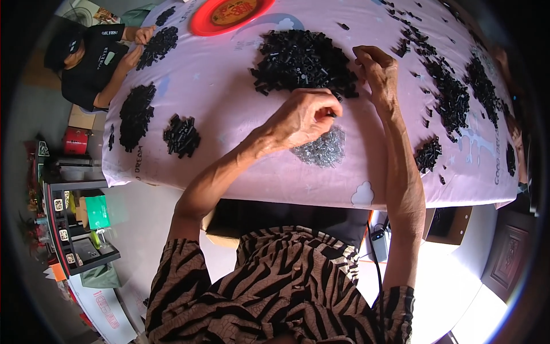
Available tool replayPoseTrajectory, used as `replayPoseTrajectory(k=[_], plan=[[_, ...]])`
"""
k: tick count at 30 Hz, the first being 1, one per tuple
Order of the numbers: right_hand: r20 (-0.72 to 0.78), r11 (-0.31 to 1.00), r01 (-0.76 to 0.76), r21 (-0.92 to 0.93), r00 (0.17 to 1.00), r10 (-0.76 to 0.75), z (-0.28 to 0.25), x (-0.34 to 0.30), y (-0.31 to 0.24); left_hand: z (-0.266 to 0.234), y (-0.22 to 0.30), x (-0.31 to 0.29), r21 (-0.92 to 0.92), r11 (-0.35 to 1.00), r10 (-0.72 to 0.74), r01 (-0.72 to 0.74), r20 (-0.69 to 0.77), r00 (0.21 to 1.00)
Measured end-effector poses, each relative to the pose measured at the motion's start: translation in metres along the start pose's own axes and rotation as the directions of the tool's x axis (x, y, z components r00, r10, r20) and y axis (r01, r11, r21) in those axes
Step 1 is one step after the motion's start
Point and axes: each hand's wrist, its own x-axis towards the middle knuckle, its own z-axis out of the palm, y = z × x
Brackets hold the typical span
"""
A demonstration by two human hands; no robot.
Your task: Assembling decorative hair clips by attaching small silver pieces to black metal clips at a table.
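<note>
Left hand [303, 117], its grip pinched on a small black part, hovers between the black pile [303, 63] and screw heap [321, 148]; right hand [378, 69] fingers curled at the pile's edge, grip unclear.

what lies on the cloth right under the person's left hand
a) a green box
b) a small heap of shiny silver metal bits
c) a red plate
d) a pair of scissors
b: a small grey, glinting heap of metal bits sits on the pink cloth just below the left hand, while the red plate lies far off at the table's far edge.
</note>
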Motion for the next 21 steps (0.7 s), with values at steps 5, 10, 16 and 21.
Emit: replayPoseTrajectory(k=[5,10,16,21], plan=[[0.015,0.996,0.0,-0.088,1.0,0.001,0.001,0.001,0.005,0.035,0.011,0.005,0.216,0.942,0.235,-0.257,0.12,0.965],[-0.006,0.993,0.001,-0.118,1.0,-0.002,0.002,0.0,0.004,0.047,0.019,0.007,0.384,0.88,0.196,-0.278,0.239,0.951],[0.033,0.993,0.031,-0.111,0.999,-0.027,0.001,-0.001,-0.001,0.024,0.011,0.001,0.475,0.879,0.036,-0.033,0.004,0.999],[0.036,0.997,0.057,-0.044,0.998,-0.056,0.002,-0.002,-0.006,-0.001,0.004,-0.01,0.234,0.945,-0.202,0.228,-0.129,0.971]])
